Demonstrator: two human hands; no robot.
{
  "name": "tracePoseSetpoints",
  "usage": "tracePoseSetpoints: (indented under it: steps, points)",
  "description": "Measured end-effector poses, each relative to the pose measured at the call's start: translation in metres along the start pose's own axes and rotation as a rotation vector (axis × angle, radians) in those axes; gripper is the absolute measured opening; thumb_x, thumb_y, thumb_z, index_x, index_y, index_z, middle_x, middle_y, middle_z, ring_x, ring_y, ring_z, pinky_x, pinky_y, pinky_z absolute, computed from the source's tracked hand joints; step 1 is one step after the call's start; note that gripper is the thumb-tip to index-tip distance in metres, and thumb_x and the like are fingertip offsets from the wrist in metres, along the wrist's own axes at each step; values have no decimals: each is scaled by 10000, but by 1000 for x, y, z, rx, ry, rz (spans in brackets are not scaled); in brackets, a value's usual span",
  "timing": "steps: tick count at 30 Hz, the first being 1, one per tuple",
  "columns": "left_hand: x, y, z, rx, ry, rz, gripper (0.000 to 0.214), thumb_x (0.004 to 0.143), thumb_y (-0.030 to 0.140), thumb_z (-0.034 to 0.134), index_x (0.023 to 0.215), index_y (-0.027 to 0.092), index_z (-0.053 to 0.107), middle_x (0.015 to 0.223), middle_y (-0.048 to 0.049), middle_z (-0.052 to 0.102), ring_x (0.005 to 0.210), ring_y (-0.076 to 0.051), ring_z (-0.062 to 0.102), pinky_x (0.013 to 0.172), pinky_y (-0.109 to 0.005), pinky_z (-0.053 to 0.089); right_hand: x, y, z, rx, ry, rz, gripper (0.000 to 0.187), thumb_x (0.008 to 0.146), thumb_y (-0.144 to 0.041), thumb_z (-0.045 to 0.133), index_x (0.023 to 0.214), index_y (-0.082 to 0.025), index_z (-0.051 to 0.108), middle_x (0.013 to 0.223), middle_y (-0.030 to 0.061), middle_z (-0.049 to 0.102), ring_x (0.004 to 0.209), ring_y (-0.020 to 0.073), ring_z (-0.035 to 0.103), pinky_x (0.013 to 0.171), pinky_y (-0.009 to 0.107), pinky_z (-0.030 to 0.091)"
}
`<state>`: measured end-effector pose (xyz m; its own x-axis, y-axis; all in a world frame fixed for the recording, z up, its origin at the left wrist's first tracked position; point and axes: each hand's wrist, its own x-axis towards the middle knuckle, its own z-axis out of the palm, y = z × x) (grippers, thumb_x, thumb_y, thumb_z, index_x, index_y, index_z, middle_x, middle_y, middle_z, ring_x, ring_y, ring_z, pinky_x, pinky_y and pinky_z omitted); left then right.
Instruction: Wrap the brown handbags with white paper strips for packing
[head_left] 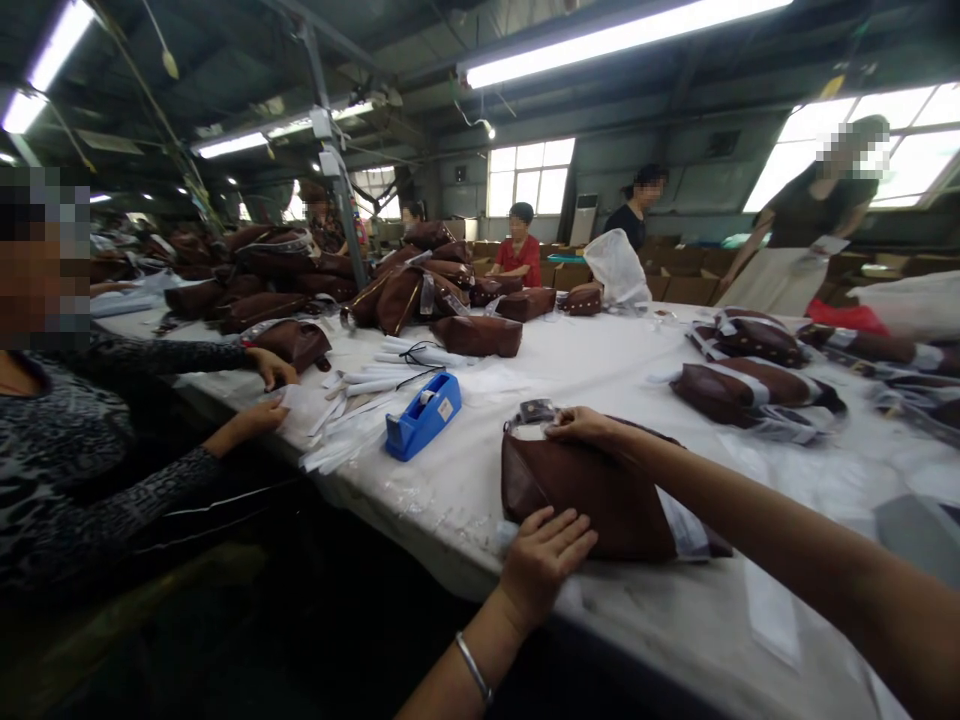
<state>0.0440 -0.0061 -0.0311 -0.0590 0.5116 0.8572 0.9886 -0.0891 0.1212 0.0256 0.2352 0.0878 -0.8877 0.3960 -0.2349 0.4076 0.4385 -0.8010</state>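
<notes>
A dark brown leather handbag [592,500] lies on the white-covered table in front of me. My left hand [546,555] rests flat against its near side, fingers stretched out. At the bag's top edge, my right hand [586,424] has its fingers closed on the rim, beside a strap end with a dark metal buckle [536,410] and some white wrapping. The fingertips of that hand are partly hidden. A white wrapping strip [681,525] crosses the right end of the bag, below my right forearm.
A blue tape dispenser [424,415] stands left of the bag, beside white paper strips [352,410]. Brown bags [397,295] are piled behind; wrapped bags [750,392] lie right. A co-worker's hands [266,395] handle white material at left. Other people stand across the table.
</notes>
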Motion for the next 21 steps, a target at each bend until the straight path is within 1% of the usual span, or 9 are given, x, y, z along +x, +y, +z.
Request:
tracePoseSetpoints:
  steps: [2,5,8,10,13,14,17,19,21]
  points:
    - [1,0,-1,1,4,-2,280,1001,173,477,1189,267,662,1258,46,685,1211,-112,612,1045,-330,493,-3,0,2,64,22,-43,520,607,-508,889,891,-152,639,812,31,693,711,162,635,643,256,521]
    - [2,0,-1,-3,16,-7,281,999,168,480,1193,269,657,1262,56,683,1210,-107,611,1047,-328,490,-9,-7,9,184,68,-132,655,627,-506,878,1128,-182,606,975,54,722,852,190,680,764,289,558]
    - [4,0,-3,-10,28,-5,288,1000,158,472,1200,262,651,1259,59,685,1196,-107,619,1041,-330,495,-12,-18,14,222,86,-265,716,645,-409,878,1261,-180,593,957,65,749,881,227,707,843,346,572]
    - [5,1,-4,-11,19,-8,296,999,149,464,1205,255,648,1260,54,685,1195,-111,621,1036,-337,502,-15,-26,13,125,118,-335,550,718,-389,819,1202,-179,664,918,62,762,882,249,719,877,374,570]
    - [7,1,-7,-7,5,-6,299,999,139,455,1201,243,649,1253,43,691,1185,-119,628,1032,-348,510,-20,-38,6,-159,218,-404,210,824,-282,696,1007,-207,768,979,56,764,966,275,711,935,389,542]
    - [8,1,-8,-5,6,1,300,1000,138,449,1198,237,652,1248,38,694,1181,-122,632,1031,-350,512,-20,-43,3,-252,231,-410,190,822,-208,673,979,-214,779,991,52,763,984,278,707,943,388,533]
    - [12,1,-12,17,-7,34,323,1009,134,411,1203,224,654,1238,19,700,1176,-130,636,1031,-347,515,-18,-58,-3,-398,206,-391,328,763,-26,619,982,-206,784,943,46,768,951,262,716,916,355,528]
    - [15,2,-14,48,-4,67,353,1009,116,383,1207,216,658,1235,10,703,1177,-128,636,1047,-333,502,-15,-72,-3,-414,210,-380,360,752,12,605,993,-191,781,927,41,770,910,237,724,875,312,535]
    - [15,1,-12,87,40,132,383,1004,94,362,1195,211,673,1223,8,709,1175,-122,636,1089,-312,465,-14,-87,-3,-444,244,-387,364,761,12,614,1019,-189,774,960,31,768,909,213,724,852,271,533]
